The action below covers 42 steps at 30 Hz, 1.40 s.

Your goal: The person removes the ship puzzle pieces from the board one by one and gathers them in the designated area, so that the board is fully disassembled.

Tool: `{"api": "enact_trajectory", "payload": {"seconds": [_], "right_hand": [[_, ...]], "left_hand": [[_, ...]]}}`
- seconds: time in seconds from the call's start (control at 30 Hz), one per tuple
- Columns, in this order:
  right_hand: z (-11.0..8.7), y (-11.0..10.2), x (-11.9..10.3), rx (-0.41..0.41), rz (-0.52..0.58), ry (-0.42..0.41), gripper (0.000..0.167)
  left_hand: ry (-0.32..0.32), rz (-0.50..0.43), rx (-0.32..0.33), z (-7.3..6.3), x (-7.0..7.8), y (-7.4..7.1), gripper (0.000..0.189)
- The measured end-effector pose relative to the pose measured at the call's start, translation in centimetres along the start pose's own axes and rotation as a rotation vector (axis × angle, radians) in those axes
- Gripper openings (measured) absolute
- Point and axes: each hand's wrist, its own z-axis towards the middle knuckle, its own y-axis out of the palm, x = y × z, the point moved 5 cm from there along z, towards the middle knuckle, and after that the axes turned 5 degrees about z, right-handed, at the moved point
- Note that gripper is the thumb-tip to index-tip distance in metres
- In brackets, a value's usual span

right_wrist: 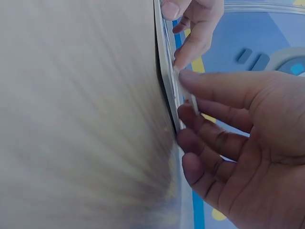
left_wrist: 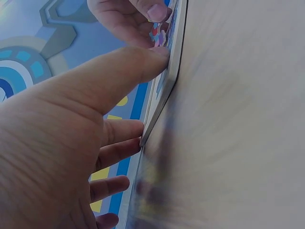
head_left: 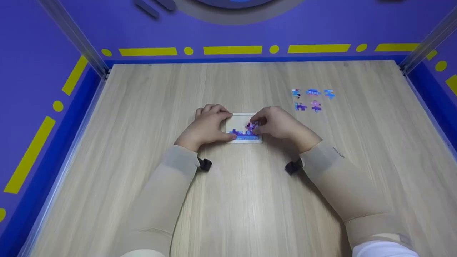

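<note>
A small jigsaw tray (head_left: 236,120) with a pale rim lies on the table. Joined purple and blue pieces (head_left: 246,137) fill its near side, while its far part shows a bare pale base. My left hand (head_left: 206,126) steadies the tray's left side; the thumb rests on the near left corner and the index finger touches the far left corner. Between thumb and fingers, my right hand (head_left: 280,123) pinches a pink and purple jigsaw piece (head_left: 249,126) over the tray's right side. That piece (left_wrist: 155,34) is partly covered by fingers in the left wrist view.
Several loose jigsaw pieces (head_left: 313,92) lie in two rows on the wooden table (head_left: 228,200), beyond and right of the tray. Blue panels (head_left: 228,35) with yellow marks border the table at the back and sides.
</note>
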Motion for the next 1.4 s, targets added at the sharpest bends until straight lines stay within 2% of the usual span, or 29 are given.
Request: {"api": "enact_trajectory", "payload": {"seconds": [0.2, 0.43, 0.57, 0.73, 0.9, 1.0, 1.17, 1.4], "right_hand": [[0.2, -0.6, 0.4, 0.005, 0.11, -0.012, 0.035], [0.2, -1.4, 1.1, 0.001, 0.354, 0.017, 0.037], [0.0, -2.0, 1.2, 0.014, 0.389, 0.047, 0.037], [-0.7, -3.5, 1.4, 0.071, 0.413, 0.116, 0.037], [-1.4, -5.1, 1.9, 0.111, 0.499, 0.096, 0.038], [-2.2, -6.1, 2.7, 0.121, 0.533, 0.077, 0.042], [-3.6, -8.0, 4.6, 0.145, 0.546, 0.103, 0.045], [-5.8, -10.6, 7.4, 0.188, 0.725, 0.082, 0.042]], "left_hand": [[-0.011, -0.003, 0.001, 0.0, 0.0, 0.0, 0.085], [-0.014, 0.002, 0.002, 0.1, 0.1, 0.0, 0.084], [-0.014, 0.011, 0.003, 0.1, 0.1, -0.1, 0.084], [-0.007, 0.013, 0.005, 0.1, 0.1, -0.2, 0.085], [-0.014, 0.002, 0.0, 0.1, 0.2, -0.1, 0.085], [-0.012, 0.0, -0.007, 0.2, 0.3, 0.1, 0.086], [-0.011, -0.005, -0.008, 0.2, 0.2, 0.1, 0.086], [-0.015, -0.013, -0.015, 0.1, 0.1, 0.1, 0.085]]}}
